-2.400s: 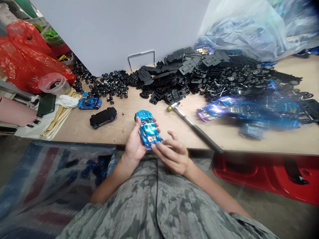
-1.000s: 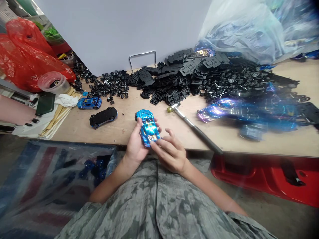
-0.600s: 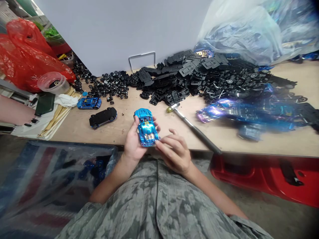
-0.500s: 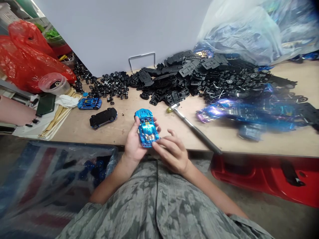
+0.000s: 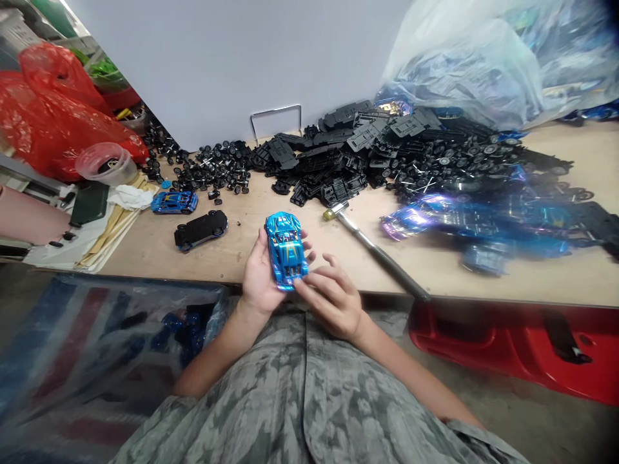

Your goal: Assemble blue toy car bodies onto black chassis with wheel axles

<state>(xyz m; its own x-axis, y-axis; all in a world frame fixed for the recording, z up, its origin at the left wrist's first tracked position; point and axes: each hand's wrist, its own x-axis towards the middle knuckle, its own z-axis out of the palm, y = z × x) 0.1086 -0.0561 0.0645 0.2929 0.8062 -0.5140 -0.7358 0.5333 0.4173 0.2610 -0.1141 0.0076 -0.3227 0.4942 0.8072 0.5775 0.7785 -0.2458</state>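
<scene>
A shiny blue toy car [image 5: 286, 248] rests, roof up, in my left hand [image 5: 258, 277], whose thumb lies along its left side while the fingers wrap beneath and show at its right. My right hand [image 5: 336, 299] touches the car's near end with its fingertips, the other fingers loosely curled. Left of my hands on the table lie an upturned toy car [image 5: 200, 230] with a black underside and a blue toy car [image 5: 174, 202]. To the right lies a hammer [image 5: 372, 245] with a yellowish tip and dark handle.
Black car bases [image 5: 333, 154] are heaped at the back, beside piled wheel axles [image 5: 213, 164]. Blurred blue car bodies [image 5: 464, 222] lie right, below a clear plastic bag [image 5: 464, 58]. A red stool [image 5: 522, 348] stands under the table edge; a striped bag [image 5: 72, 348] is lower left.
The toy car has tilted and shifted slightly in my left hand; the gold gleam at its near end has given way to dark slots. My right hand stays at that end.
</scene>
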